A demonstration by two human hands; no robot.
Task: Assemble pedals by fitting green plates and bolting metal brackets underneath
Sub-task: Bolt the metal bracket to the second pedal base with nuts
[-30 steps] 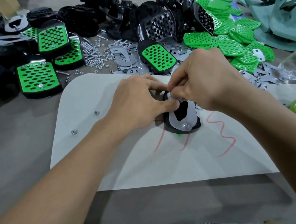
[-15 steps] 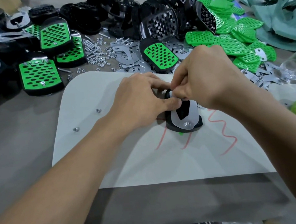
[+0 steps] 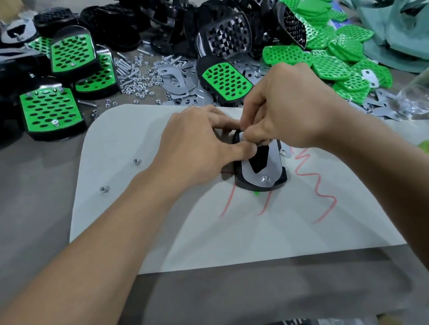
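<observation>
While my left hand (image 3: 196, 148) grips the pedal (image 3: 241, 180), my right hand (image 3: 292, 109) pinches the bracket (image 3: 274, 161), hiding its far end; red scribbles (image 3: 316, 186) run just below.

A black pedal (image 3: 239, 179) is laid underside up on a pale mat (image 3: 242, 238) at the centre of the view. A metal bracket (image 3: 274, 159) is seated on it, and a nut (image 3: 264, 178) is fitted at its 6 o'clock end. The pedal is held at its 9 o'clock side by the left hand (image 3: 196, 148), with the thumb set against the bracket. The bracket's 12 o'clock end is pinched by the right hand (image 3: 290, 109); the part under the fingertips is hidden. Two loose nuts (image 3: 136, 161) are located on the mat at 9 o'clock. Assembled pedals (image 3: 49, 111) are stacked at 10 o'clock, nuts and bolts (image 3: 135, 78) at 11 o'clock, green plates (image 3: 339, 51) at 1 o'clock.
</observation>
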